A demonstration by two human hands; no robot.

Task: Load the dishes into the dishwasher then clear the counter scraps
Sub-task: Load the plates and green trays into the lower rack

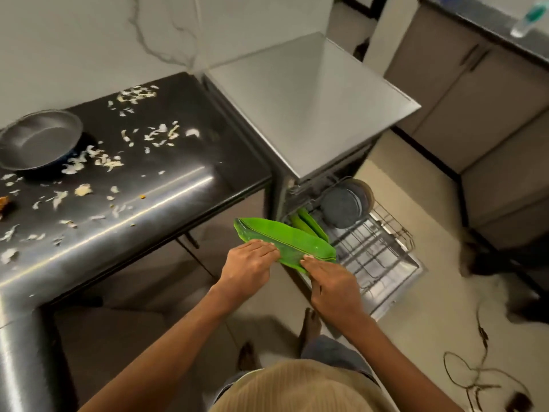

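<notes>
Head view: both hands hold a green leaf-shaped plate over the dishwasher rack

Head camera looks down on a green leaf-shaped plate held in the air just beside the counter edge and above the near left corner of the pulled-out dishwasher rack. Its long axis runs from upper left to lower right in the picture, one pointed end toward the counter, the other toward the rack. The plate is tilted, its hollow face turned up and away from the person.

The left hand grips the near edge of the plate around its middle, fingers curled over the rim. The right hand holds the same near edge further toward the lower right end, fingers laid over the rim and bent; the thumbs are hidden under the plate.

Two more green plates stand on edge in the rack just behind the held one, and a grey round dish stands upright beside them. On the black counter lie pale vegetable scraps, scattered, and a metal bowl sits at the left end. The dishwasher door lies open under the rack.
</notes>
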